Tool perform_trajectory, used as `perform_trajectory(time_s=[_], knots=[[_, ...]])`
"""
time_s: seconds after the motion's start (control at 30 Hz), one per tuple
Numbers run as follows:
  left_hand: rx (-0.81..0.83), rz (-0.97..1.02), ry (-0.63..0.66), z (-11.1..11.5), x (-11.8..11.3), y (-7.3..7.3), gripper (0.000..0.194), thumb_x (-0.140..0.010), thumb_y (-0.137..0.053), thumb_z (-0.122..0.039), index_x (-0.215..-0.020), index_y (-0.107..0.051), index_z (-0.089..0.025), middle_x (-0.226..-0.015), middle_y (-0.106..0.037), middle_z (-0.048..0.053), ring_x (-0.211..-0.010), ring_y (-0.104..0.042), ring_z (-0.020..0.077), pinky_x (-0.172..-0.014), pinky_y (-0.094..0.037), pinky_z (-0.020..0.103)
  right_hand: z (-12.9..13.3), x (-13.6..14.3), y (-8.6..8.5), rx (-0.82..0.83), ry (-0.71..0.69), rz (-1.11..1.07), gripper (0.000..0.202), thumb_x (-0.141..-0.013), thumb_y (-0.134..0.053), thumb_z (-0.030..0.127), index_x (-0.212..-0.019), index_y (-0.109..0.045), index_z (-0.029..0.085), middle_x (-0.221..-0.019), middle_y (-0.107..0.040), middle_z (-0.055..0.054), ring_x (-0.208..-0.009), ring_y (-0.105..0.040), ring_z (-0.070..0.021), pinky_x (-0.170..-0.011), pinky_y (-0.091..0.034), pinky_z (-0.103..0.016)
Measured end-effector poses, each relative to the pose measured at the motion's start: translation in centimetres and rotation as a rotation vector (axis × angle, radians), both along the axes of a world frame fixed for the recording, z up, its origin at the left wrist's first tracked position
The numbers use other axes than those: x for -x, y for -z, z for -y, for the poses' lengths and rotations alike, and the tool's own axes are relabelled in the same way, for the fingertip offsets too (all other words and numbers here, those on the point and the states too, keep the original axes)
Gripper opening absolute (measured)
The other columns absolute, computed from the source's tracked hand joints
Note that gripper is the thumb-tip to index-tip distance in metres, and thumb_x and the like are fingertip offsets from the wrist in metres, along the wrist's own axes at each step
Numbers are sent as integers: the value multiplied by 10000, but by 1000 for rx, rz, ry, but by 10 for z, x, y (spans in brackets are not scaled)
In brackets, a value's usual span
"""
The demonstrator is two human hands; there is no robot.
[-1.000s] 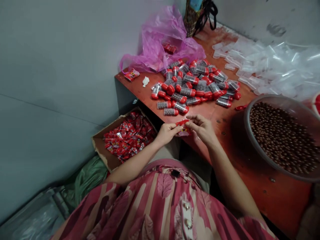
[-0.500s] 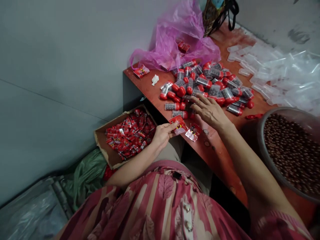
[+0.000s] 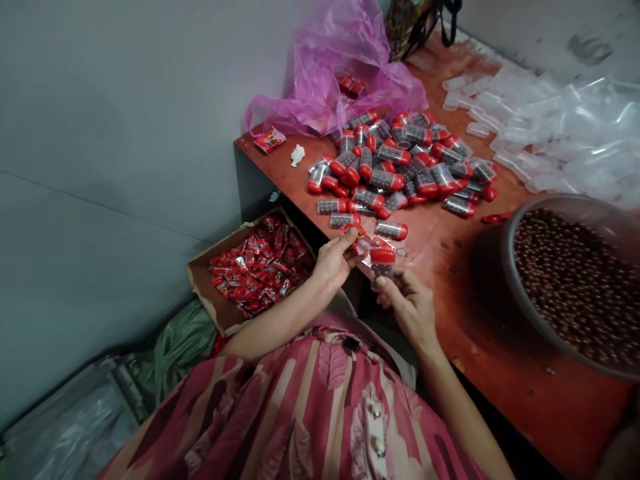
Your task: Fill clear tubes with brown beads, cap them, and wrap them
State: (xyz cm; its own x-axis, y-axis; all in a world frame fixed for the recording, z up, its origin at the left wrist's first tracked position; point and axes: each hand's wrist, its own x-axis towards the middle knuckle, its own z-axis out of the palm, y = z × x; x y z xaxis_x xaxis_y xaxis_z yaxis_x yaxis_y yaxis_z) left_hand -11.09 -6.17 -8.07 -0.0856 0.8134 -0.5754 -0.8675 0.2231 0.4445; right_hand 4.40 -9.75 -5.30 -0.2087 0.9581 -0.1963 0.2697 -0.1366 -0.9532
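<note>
My left hand [image 3: 336, 262] pinches a small red printed sachet [image 3: 361, 241] at the near edge of the red table [image 3: 480, 300]. Close beside it, my right hand [image 3: 407, 300] grips a small clear tube [image 3: 383, 260] with a red cap, its cap end pointing up and away from me. Dark round pieces show through the tube's wall. Part of another shiny red wrapper lies behind the two hands. Beyond them spreads a pile of red-capped tubes [image 3: 400, 160] filled with dark balls, a few lying apart at its near side.
Left of the table, a cardboard box [image 3: 200, 283] holds many red packets. A pink plastic bag [image 3: 340, 60] stands at the back. Clear tubes without caps [image 3: 560, 133] heap at the right, behind a bucket [image 3: 510, 260] of brown balls. Green plastic [image 3: 185, 340] lies lower left.
My right hand has come back from the pile towards me, now with a red-capped tube in it. My left hand still holds the sachet, now more tilted. The view has shifted slightly.
</note>
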Motion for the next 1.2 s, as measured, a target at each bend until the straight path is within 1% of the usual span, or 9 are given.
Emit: perform_trajectory(time_s=[0.17, 0.33, 0.4, 0.5, 0.6, 0.8, 0.97, 1.1, 1.2], knots=[[-71, -33, 65, 3, -18, -6, 343, -565, -827, -355, -700, -606, -130, -642, -636, -14, -565, -588, 92, -604, -484, 235, 6, -1, 16, -73, 54, 72, 271, -807, -619, 420, -954, -609, 193, -684, -638, 8, -506, -534, -101, -466, -446, -217], [-156, -190, 110, 6, -25, -12, 370, -561, -818, -404, -683, -593, -136, -621, -622, -28, -517, -561, 85, -564, -469, 237, 3, -7, 18, -47, 48, -30, 258, -807, -618, 417, -931, -607, 191, -657, -628, 15, -479, -523, -95, -453, -434, -214], [-189, -213, 172, 7, -26, -13, 373, -563, -815, -408, -715, -613, -135, -637, -639, -18, -517, -568, 91, -543, -462, 233, 3, -8, 19, -38, 76, -51, 256, -810, -613, 416, -927, -609, 188, -670, -630, 10, -479, -520, -92, -455, -433, -215], [-220, -229, 277, 8, -28, -11, 353, -561, -821, -370, -746, -653, -121, -660, -667, 8, -529, -581, 96, -551, -463, 231, 4, -10, 23, -113, 130, 24, 252, -809, -617, 407, -938, -620, 191, -719, -630, -1, -519, -523, -94, -486, -444, -221], [-226, -227, 353, 9, -28, -9, 297, -598, -803, -338, -750, -689, -111, -679, -684, 28, -560, -598, 101, -590, -479, 239, 3, -13, 27, -171, 116, 66, 240, -808, -622, 387, -956, -624, 199, -721, -617, 4, -537, -522, -94, -503, -444, -221], [-264, -276, 511, 7, -20, -11, 295, -630, -778, -362, -709, -706, -87, -622, -666, 49, -526, -591, 131, -543, -493, 276, -6, -19, 32, 77, -6, -227, 239, -801, -612, 422, -825, -611, 184, -609, -620, 15, -421, -499, -90, -405, -397, -213], [-238, -296, 506, 8, -21, -8, 294, -603, -793, -359, -662, -691, -90, -630, -668, 55, -536, -590, 122, -560, -489, 262, -4, -15, 27, -115, 97, 1, 219, -779, -652, 393, -888, -636, 204, -657, -626, 10, -501, -531, -102, -470, -436, -221], [-237, -335, 423, 13, -27, -6, 339, -605, -780, -418, -604, -652, -103, -521, -605, 23, -439, -524, 95, -448, -406, 224, -6, -9, 23, 5, 5, -133, 217, -791, -631, 411, -785, -613, 195, -598, -620, 18, -434, -505, -93, -419, -410, -213], [-249, -347, 439, 18, -26, -8, 353, -627, -763, -423, -544, -613, -114, -443, -556, 2, -382, -490, 91, -407, -370, 224, -6, -4, 25, 71, 17, -222, 238, -774, -646, 411, -722, -584, 187, -573, -608, 26, -405, -484, -83, -391, -386, -203]])
